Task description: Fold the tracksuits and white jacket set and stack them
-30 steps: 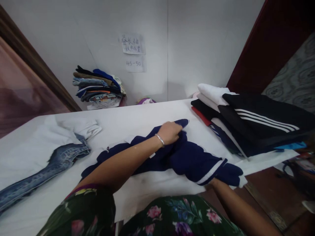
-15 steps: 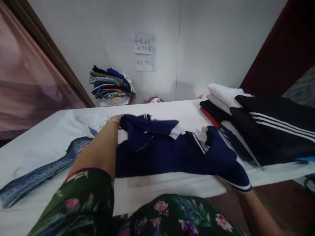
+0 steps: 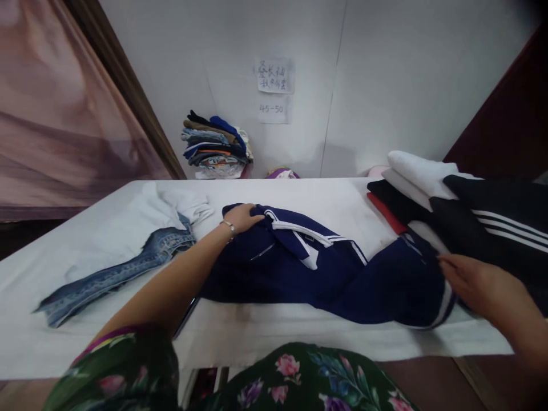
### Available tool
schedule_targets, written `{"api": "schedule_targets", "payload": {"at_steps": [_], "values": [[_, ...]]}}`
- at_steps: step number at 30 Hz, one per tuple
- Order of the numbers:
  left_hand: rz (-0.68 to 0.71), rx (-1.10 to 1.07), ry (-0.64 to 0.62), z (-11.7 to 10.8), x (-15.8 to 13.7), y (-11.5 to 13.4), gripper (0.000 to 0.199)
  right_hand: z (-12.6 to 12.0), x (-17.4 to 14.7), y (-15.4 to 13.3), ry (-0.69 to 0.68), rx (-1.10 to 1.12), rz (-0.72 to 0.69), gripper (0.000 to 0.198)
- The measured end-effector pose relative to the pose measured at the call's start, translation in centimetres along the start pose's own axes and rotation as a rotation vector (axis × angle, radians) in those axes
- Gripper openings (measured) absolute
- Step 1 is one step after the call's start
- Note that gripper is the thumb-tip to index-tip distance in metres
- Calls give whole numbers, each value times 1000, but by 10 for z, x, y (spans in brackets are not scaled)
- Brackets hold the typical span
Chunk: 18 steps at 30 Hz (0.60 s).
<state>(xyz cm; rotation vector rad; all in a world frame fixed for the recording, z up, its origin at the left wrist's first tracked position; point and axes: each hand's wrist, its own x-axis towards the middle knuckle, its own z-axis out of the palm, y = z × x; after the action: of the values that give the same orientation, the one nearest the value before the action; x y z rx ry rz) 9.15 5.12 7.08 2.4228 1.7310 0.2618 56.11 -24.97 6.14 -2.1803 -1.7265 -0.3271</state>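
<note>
A navy jacket (image 3: 282,279) with white-striped trim lies spread across the white-covered table, its collar area partly turned over. My left hand (image 3: 244,218) is closed on the cloth at the jacket's far left, beside the white-edged trim. At the jacket's right end, my right hand (image 3: 479,282) pinches the fabric near a white-banded edge; the fingertips are partly blurred. Left of my forearm, a piece of blue denim (image 3: 141,262) lies on the table next to crumpled white cloth (image 3: 132,228).
Folded clothes (image 3: 411,200) in white, black and red are piled at the right, with a black white-striped garment (image 3: 505,222) on them. Another clothes stack (image 3: 216,142) stands beyond the table's far edge. Paper notes (image 3: 275,88) hang on the wall. A pink curtain (image 3: 64,114) hangs at left.
My right hand has come up from below the table edge to the jacket's right end, pulling the cloth rightward. The jacket's upper part now lies flatter, showing more white trim. The view has shifted.
</note>
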Motion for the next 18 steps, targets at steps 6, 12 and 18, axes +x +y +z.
{"api": "schedule_targets", "payload": {"at_steps": [6, 12, 18], "values": [[-91, 5, -239, 32, 7, 32, 82, 69, 57, -102, -286, 172, -337, 53], [-91, -248, -131, 45, 18, 37, 94, 139, 95, -120, -423, 229, -246, 66], [-481, -515, -241, 49, 33, 46, 70, 127, 97, -134, -285, 808, -111, 35]]}}
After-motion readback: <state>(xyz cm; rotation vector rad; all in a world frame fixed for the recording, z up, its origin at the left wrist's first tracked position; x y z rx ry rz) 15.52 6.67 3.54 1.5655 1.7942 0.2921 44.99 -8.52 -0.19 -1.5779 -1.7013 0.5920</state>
